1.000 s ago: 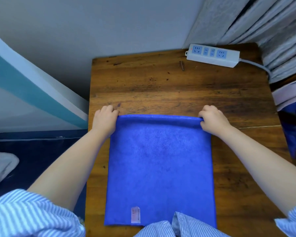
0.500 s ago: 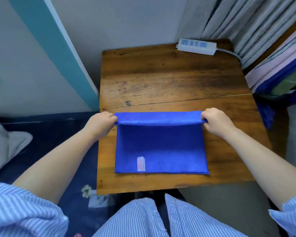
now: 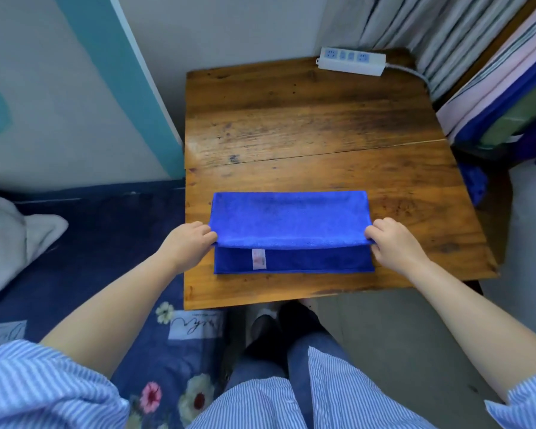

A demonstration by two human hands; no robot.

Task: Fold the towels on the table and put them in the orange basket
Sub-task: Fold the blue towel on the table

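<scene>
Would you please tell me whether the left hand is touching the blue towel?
Touching. The head view shows the left hand pinching the folded-over edge of the blue towel at its left corner.

Wooden table against a white wall, grey curtains beside.

The person wears a shirt with fine blue-and-white stripes. Its short sleeves end above the elbows, leaving both forearms bare. The shirt hem hangs open over blue jeans. Both hands, left and right, are bare, without rings or watch. A dark shoe shows below.
</scene>
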